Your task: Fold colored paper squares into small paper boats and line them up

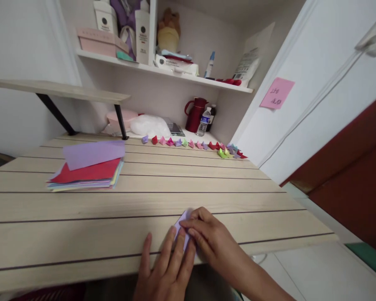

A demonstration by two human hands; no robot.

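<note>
A small folded piece of light purple paper (184,217) lies on the wooden table near its front edge, partly hidden beneath both hands. My left hand (166,267) rests flat, its fingers spread, with several fingertips pressing the paper down. From the right, my right hand (213,239) has its thumb and forefinger closed at the paper's upper part, the other fingers curled. The paper's lower part is covered by my fingers, so its full shape cannot be made out.
A stack of coloured paper sheets (87,173) lies at the left, a purple sheet (94,154) on top. Small folded paper pieces (184,143) line the table's back edge. Behind them stand a dark red jug (196,116) and a water bottle (203,122). A raised shelf (59,89) overhangs the back left.
</note>
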